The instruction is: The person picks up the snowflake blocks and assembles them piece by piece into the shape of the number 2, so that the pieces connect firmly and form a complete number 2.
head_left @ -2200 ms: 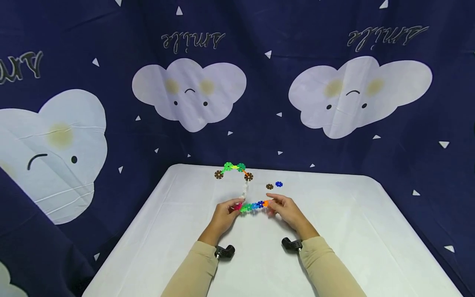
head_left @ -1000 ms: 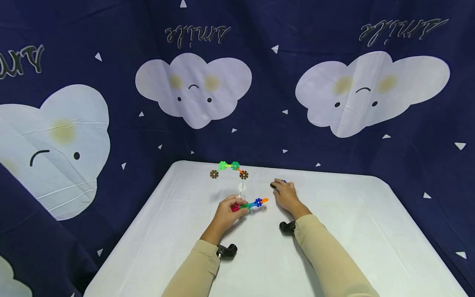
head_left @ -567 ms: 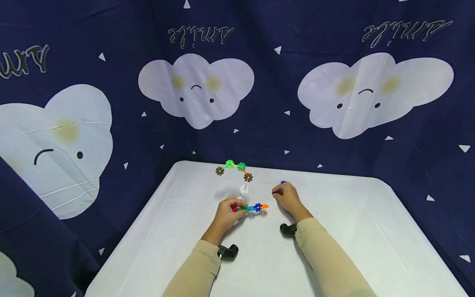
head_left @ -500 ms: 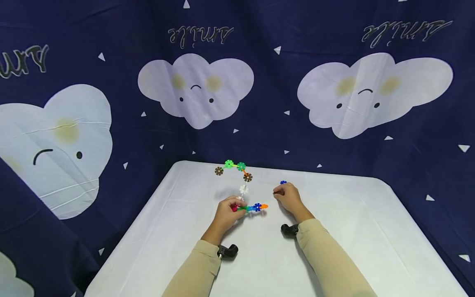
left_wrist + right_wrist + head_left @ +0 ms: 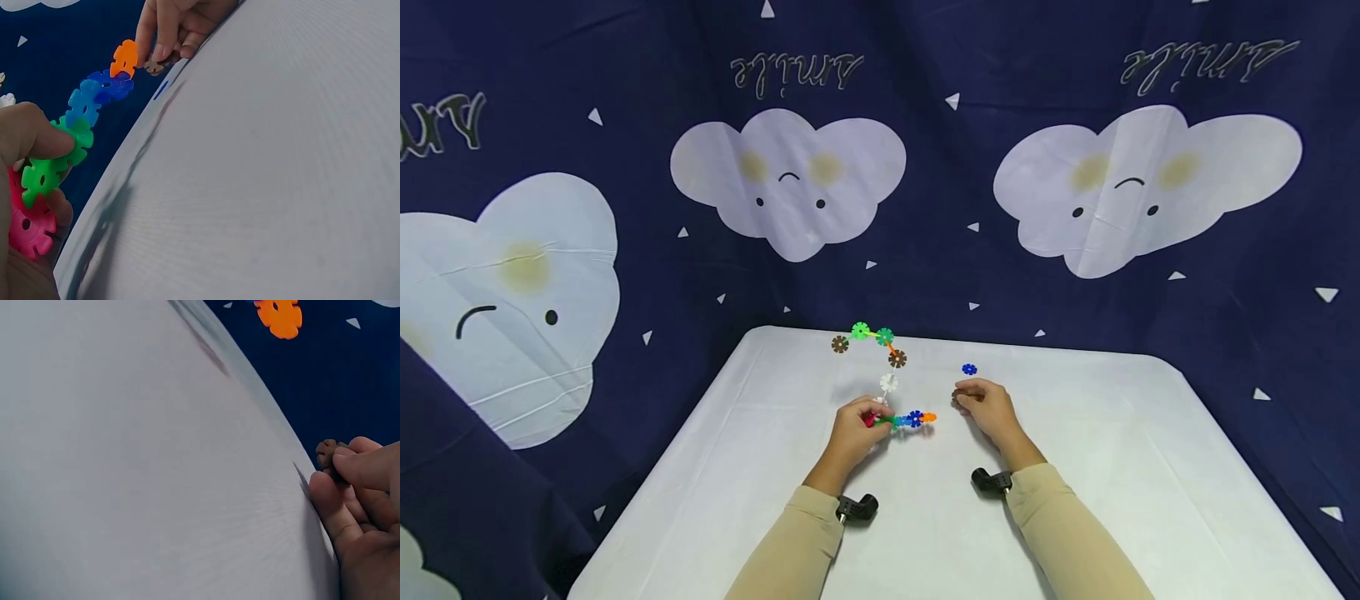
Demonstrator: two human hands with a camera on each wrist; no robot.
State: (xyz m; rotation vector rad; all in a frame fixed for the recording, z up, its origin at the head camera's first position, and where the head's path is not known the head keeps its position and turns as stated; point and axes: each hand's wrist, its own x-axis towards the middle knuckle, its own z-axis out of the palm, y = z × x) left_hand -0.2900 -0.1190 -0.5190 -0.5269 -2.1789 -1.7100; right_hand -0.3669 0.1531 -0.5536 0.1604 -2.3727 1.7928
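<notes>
My left hand point(image 5: 854, 432) pinches a chain of interlocking plastic snowflake discs point(image 5: 83, 103) by its green pieces. From pink at the palm, the row passes through green and blue to an orange disc point(image 5: 124, 59) at its free end. A second stretch of the chain climbs away behind that hand, through white pieces point(image 5: 889, 382), brown, orange and green, to a brown disc point(image 5: 840, 344) at the far tip. Between thumb and fingers, my right hand point(image 5: 995, 412) pinches a loose brown snowflake disc point(image 5: 326, 453), partly covered by the fingertips. It is apart from the orange end.
A single blue snowflake disc point(image 5: 969, 369) lies on the white table point(image 5: 1075, 467) beyond my right hand. Behind the table's far edge hangs a dark blue cloth point(image 5: 925, 292) printed with clouds. A black camera mount sits on each wrist.
My right hand let go of the chain's orange end, reached to the loose discs, picked up the brown one and has drawn it back slightly. The left hand keeps its hold on the chain.
</notes>
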